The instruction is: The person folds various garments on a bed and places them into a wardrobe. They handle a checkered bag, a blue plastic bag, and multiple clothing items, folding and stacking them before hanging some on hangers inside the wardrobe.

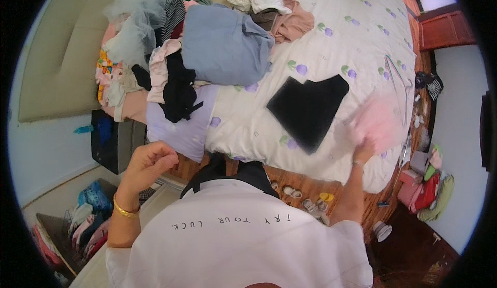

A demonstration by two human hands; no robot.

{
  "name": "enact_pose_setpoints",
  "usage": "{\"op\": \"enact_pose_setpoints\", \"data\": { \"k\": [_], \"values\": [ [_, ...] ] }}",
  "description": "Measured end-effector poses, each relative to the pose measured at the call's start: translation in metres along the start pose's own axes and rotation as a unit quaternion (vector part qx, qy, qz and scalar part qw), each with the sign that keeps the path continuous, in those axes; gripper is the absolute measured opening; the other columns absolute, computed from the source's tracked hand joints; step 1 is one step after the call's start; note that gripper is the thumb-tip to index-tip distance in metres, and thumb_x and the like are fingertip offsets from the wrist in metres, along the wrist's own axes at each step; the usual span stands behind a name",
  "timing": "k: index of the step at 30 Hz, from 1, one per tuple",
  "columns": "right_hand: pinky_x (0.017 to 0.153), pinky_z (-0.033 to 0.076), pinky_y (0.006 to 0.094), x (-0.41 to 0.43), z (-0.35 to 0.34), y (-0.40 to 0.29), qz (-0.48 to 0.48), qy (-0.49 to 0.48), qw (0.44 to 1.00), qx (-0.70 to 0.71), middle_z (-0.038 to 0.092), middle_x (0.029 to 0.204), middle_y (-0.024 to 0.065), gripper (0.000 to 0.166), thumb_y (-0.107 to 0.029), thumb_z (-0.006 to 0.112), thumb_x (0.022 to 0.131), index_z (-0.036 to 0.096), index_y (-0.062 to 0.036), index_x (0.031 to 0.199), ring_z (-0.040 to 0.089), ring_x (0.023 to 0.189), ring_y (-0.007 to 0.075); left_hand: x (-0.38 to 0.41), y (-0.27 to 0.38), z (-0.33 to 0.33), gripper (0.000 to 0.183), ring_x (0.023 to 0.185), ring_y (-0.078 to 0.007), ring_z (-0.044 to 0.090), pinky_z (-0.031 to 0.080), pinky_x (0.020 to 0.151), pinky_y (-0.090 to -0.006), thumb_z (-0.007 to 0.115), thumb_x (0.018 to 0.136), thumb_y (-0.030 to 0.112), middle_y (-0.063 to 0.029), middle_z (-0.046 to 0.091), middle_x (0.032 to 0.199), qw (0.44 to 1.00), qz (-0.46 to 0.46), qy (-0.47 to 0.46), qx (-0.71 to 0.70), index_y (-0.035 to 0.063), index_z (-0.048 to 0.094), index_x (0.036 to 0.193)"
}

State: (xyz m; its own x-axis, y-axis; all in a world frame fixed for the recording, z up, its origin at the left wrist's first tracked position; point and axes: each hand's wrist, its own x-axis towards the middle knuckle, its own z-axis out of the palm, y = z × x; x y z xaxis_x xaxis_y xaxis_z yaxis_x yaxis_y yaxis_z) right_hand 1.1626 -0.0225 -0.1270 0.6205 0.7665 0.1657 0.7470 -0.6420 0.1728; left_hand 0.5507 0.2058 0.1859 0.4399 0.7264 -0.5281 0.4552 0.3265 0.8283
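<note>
My right hand (pixel 364 151) grips a fluffy pink garment (pixel 378 123), blurred by motion, over the right side of the bed. My left hand (pixel 151 163) is held in the air near the bed's front left edge, its fingers curled with nothing visible in them. A folded black garment (pixel 310 111) lies flat on the white flowered bedspread (pixel 240 132), left of the pink one. Further left, a folded blue-grey cloth (pixel 225 45) rests against a heap of clothes. A black garment with straps (pixel 178 93) lies partly on a lilac pillowcase or sheet (pixel 182 132).
Clothes hangers (pixel 398 82) lie at the bed's right edge. White tulle (pixel 136 24) tops the heap by the padded headboard (pixel 58 47). A dark nightstand (pixel 112 142) stands at left, near an open compartment of clothes (pixel 87 226). Shoes (pixel 292 191) sit on the wooden floor.
</note>
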Motion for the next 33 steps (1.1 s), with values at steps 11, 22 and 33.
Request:
{"op": "enact_pose_setpoints", "data": {
  "k": [11,22,33],
  "values": [
    [0.08,0.047,0.041,0.069,-0.081,-0.186,-0.054,-0.171,0.958,0.224,0.062,0.1,0.0196,0.036,-0.028,0.066,0.076,0.061,-0.0023,0.1,0.058,0.095,0.0339,-0.005,-0.044,0.009,0.007,0.073,-0.0062,0.053,0.044,0.067,-0.0201,0.058,0.086,0.008,-0.0012,0.06,0.08,0.998,-0.042,0.025,-0.047,0.0013,0.059,0.087],
    [0.098,0.024,0.0602,0.023,-0.115,-0.556,-0.367,0.001,0.884,0.29,0.037,0.131,0.0225,0.075,-0.02,0.072,0.063,0.039,-0.0064,0.129,0.035,0.122,0.0384,-0.052,-0.103,-0.017,0.01,0.072,-0.0075,0.053,0.044,0.066,-0.021,0.059,0.086,0.011,-0.0012,0.059,0.078,0.985,-0.105,0.115,-0.075,0.0015,0.06,0.087],
    [0.081,0.042,0.0474,0.069,-0.101,-0.584,-0.371,-0.087,0.881,0.282,0.059,0.094,0.0089,0.03,-0.014,0.061,0.065,0.057,-0.01,0.094,0.055,0.094,0.0293,-0.065,-0.125,-0.035,0.012,0.071,-0.0083,0.054,0.046,0.067,-0.0218,0.056,0.088,0.013,-0.0018,0.059,0.077,0.975,-0.09,0.149,-0.135,0.0023,0.059,0.088]
  ]
}}
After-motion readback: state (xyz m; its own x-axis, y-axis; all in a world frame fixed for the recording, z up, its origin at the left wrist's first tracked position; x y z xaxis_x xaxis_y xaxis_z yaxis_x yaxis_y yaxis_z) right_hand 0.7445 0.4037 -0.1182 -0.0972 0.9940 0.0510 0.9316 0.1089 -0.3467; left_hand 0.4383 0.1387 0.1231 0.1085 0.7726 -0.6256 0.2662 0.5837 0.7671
